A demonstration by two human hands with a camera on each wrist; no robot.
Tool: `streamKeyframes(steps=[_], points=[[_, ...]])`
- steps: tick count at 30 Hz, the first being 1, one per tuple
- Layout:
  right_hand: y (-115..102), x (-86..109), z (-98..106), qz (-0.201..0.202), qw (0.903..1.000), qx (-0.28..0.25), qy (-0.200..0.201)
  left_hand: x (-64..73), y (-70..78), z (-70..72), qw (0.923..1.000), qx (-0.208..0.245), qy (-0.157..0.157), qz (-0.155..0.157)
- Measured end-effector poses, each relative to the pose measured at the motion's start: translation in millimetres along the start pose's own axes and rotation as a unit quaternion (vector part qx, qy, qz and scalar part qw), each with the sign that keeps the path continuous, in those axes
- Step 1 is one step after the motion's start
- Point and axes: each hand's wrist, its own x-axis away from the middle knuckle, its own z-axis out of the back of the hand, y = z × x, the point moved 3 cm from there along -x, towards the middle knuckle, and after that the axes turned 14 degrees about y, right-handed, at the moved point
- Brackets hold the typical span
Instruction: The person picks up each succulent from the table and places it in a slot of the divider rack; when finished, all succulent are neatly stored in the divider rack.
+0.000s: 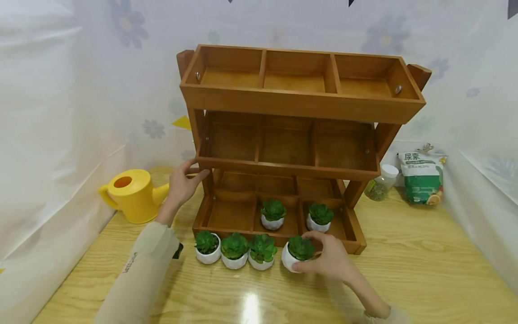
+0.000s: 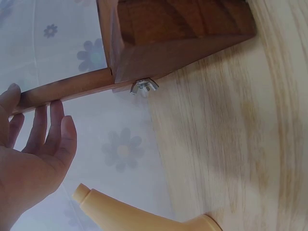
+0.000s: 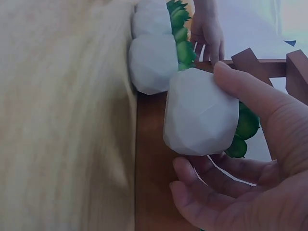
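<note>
My right hand [image 1: 332, 258] pinches a white faceted pot with a green succulent [image 1: 300, 248] between thumb and fingers, in front of the bottom tier. The right wrist view shows this pot [image 3: 202, 115] raised off the tabletop, its plant partly hidden. With thumb and fingers on either side of a wooden bar [image 2: 67, 89], my left hand [image 1: 184, 183] grips the left side of the wooden plant shelf [image 1: 299, 104]. Three potted succulents [image 1: 234, 252] line up before the shelf. Two more, a middle one [image 1: 273, 215] and a right one [image 1: 320, 217], sit in its bottom tier.
A yellow watering can [image 1: 135, 198] stands left of the shelf, its spout near my left wrist. On the right are a clear jar with a white lid [image 1: 382, 183] and a green-and-white bag [image 1: 422, 180]. A wing nut [image 2: 144, 86] sticks out from the shelf's side.
</note>
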Motion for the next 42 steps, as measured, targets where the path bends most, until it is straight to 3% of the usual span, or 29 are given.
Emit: streamKeyframes(steps=[12,25,42], points=[[-6,-13.0,14,-0.013,0.9999,-0.007,0.008,0.1,0.5,-0.4,1.0000,0.004,0.000,0.004],[-19,-31.0,22,-0.054,0.9956,-0.077,-0.003,-3.0,0.9,0.5,0.9998,0.012,0.011,-0.012],[-41,-64.8,-7,-0.097,0.9843,-0.146,-0.016,-0.3,-0.3,0.2,0.9999,0.001,0.006,-0.015]])
